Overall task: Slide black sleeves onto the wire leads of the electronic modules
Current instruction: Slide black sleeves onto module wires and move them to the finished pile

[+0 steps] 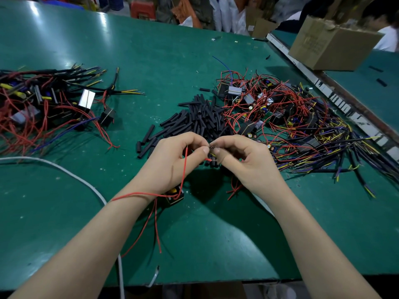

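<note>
Both hands meet over the table [151, 61]: left hand [172, 162] pinches a red lead [185, 169], right hand [241, 158] pinches a sleeve [212, 163] at its tip — module [174, 196] below. Keep strands together, tube aligned — push straight.

The left hand [172, 162] hides most of the module [175, 196] beneath its wrist. Where the fingertips of both hands meet, the bared wire ends [212, 145] are too small to make out. The left pile of modules [38, 104] runs off the left edge. The far-right cardboard box [330, 44] and the goods behind the bench [151, 52] are blurred.
</note>
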